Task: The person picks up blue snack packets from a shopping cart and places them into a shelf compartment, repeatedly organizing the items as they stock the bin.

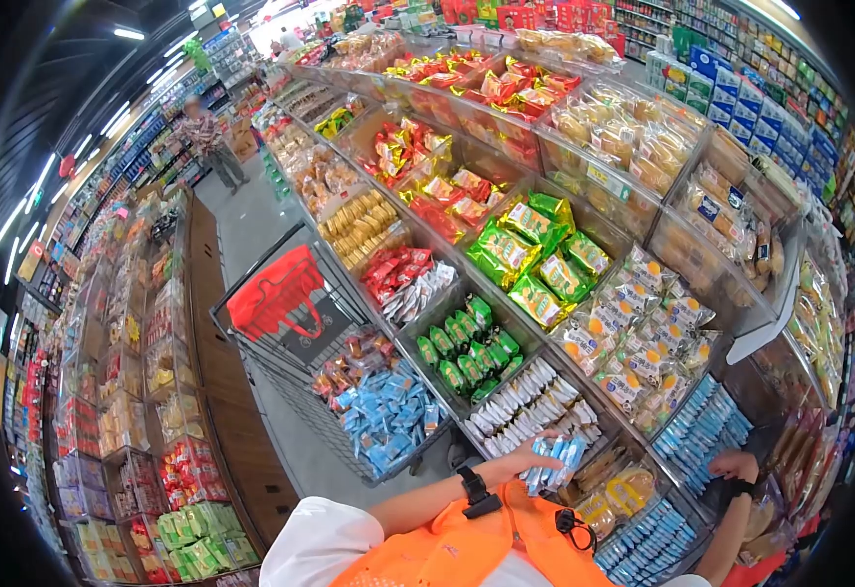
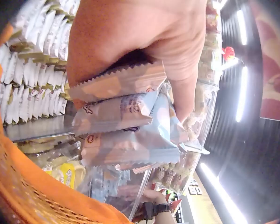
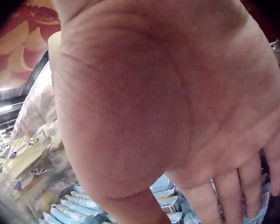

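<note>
no text is legible, even on the packets (image 2: 126, 144).

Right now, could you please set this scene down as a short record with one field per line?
Left hand: grips a bunch of blue packets
Beside left hand: white packets standing in rows
Right hand: fingers extended at the binned blue packets; contact unclear
Cart: next to the display, holding loose blue packets and other packs
On cart: red bag, at the far end
Worn: orange vest
</note>
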Available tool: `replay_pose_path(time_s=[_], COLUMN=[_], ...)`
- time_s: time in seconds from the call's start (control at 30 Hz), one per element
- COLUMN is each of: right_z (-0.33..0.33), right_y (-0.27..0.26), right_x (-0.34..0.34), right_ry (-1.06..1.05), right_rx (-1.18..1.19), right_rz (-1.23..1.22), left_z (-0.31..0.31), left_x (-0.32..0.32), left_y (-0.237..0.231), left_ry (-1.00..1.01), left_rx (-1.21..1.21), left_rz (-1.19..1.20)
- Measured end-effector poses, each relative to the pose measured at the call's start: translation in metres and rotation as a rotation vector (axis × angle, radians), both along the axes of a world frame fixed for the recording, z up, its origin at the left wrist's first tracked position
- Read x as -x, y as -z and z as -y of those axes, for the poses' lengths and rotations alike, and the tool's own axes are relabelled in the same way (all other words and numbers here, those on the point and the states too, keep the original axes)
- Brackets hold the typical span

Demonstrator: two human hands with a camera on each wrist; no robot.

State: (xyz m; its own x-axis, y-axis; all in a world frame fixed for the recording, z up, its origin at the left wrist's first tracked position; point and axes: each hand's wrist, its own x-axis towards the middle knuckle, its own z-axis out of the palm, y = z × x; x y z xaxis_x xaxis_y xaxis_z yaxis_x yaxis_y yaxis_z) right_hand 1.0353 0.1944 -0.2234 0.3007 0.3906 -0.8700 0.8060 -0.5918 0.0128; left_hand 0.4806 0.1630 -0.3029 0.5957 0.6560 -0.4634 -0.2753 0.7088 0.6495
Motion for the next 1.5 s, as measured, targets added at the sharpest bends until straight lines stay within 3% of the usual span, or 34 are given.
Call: replay_pose_path(time_s=[0.23,0.33,0.4,0.47,0.57,0.67,0.7,0.77,1.5], right_z=[0.032,0.075,0.094,0.098,0.105,0.103,0.100,0.098,0.100], right_y=[0.014,0.059,0.071,0.093,0.083,0.098,0.085,0.059,0.070], right_x=[0.015,0.003,0.020,0.006,0.035,0.027,0.038,0.057,0.050], right_ry=[-0.314,-0.105,-0.100,0.167,0.193,0.184,0.197,0.222,0.160], right_rx=[-0.164,-0.569,-0.651,-0.594,-1.108,-1.174,-1.157,-1.119,-1.219], right_rz=[0.086,0.096,0.146,-0.090,0.049,0.119,0.110,0.090,0.123], left_z=[0.004,0.005,0.006,0.005,0.006,0.006,0.006,0.007,0.012], left_x=[0.006,0.011,0.013,0.014,0.010,0.011,0.011,0.012,0.015], left_y=[0.010,0.008,0.007,0.006,0.012,0.011,-0.008,-0.003,0.008], left_ry=[-0.046,-0.047,-0.037,-0.023,-0.049,0.010,-0.006,0.009,0.006], left_rx=[0.005,0.029,0.056,0.088,0.103,0.209,0.248,0.249,0.259], left_rz=[0.014,-0.030,-0.050,-0.045,-0.152,-0.098,-0.133,-0.118,-0.036])
